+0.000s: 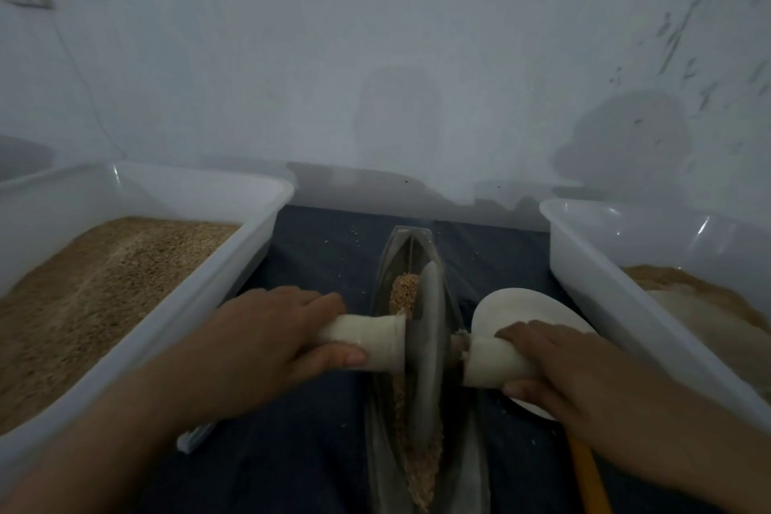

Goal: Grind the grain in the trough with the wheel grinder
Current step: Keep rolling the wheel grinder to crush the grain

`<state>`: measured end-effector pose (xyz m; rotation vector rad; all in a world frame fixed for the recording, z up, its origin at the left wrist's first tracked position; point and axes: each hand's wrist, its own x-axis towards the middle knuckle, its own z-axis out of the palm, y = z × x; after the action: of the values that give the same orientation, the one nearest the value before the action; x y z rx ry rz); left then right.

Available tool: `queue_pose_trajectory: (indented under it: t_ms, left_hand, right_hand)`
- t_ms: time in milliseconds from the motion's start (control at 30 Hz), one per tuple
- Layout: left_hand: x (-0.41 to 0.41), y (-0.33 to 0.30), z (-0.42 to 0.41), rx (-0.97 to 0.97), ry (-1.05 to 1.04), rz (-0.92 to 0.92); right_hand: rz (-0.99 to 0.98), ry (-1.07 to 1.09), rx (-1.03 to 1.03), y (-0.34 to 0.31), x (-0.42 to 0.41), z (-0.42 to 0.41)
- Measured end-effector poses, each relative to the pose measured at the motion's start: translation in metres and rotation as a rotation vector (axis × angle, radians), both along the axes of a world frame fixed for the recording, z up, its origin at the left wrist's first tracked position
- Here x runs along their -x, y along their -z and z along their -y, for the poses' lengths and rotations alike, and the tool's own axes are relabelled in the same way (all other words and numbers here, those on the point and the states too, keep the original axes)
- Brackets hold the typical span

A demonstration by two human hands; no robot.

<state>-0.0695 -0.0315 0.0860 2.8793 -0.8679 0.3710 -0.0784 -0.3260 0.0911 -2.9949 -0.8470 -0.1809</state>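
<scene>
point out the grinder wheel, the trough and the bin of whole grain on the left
grinder wheel (425,346): head view, on the disc's edge between the two handles.
trough (411,250): head view, on its bare far end beyond the grain.
left bin (233,263): head view, on its right-hand wall.

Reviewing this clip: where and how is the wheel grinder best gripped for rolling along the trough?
By the two pale handles either side of the wheel grinder, from above, as the left hand and right hand do. The disc stands upright in the narrow trough, so only the axle ends are free.
</scene>
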Motion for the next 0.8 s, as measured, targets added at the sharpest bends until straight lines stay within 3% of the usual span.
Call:
queue_pose_trajectory:
  t_ms: [167, 333, 433, 600, 800]
  left_hand:
    - [-0.012, 0.010, 0.013, 0.010, -0.136, 0.154]
    - [-0.031, 0.020, 0.024, -0.004, -0.322, 0.211]
    - [-0.031, 0.020, 0.027, -0.015, -0.330, 0.241]
    - [-0.015, 0.012, 0.011, -0.022, -0.164, 0.187]
    - [-0.004, 0.001, -0.006, 0.028, 0.007, -0.087]
  right_hand:
    - [0.111, 0.071, -0.037, 0.011, -0.021, -0.003]
    - [0.421, 0.097, -0.056, 0.025, -0.047, -0.013]
    - [0.467, 0.092, -0.081, 0.028, -0.048, -0.014]
    - [0.319, 0.053, -0.008, 0.020, -0.027, -0.010]
    - [0.017, -0.007, 0.040, -0.001, 0.001, 0.002]
